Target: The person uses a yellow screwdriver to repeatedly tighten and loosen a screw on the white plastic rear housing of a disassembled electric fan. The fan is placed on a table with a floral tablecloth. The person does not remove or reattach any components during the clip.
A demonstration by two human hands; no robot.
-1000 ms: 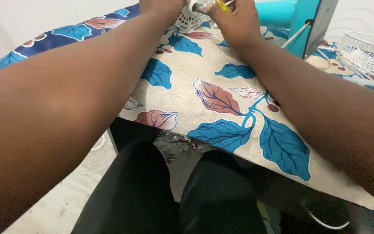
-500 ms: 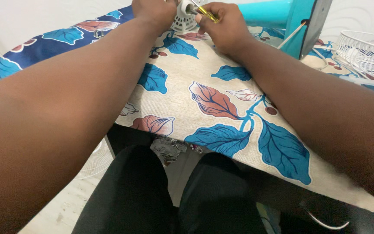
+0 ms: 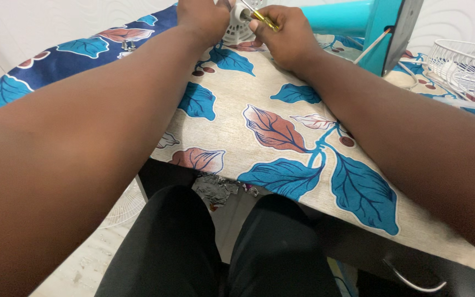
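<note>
My left hand (image 3: 202, 19) grips a white plastic fan part (image 3: 241, 25) at the far edge of the table, near the top of the view. My right hand (image 3: 287, 36) holds a screwdriver with a yellow handle (image 3: 262, 18), its tip against the white part. Both forearms stretch across a tablecloth (image 3: 259, 126) printed with blue and brown leaves. The upper portion of the white part is cut off by the frame.
A turquoise fan body (image 3: 358, 22) lies right of my hands. A white wire fan guard (image 3: 468, 69) sits at the far right. A few small screws (image 3: 127, 45) lie on the cloth at left. Another wire guard (image 3: 122, 206) rests on the floor beside my legs.
The view has tilted down a little, so my hands and the white part sit lower in the frame. Both hands keep their hold on the part and screwdriver.
</note>
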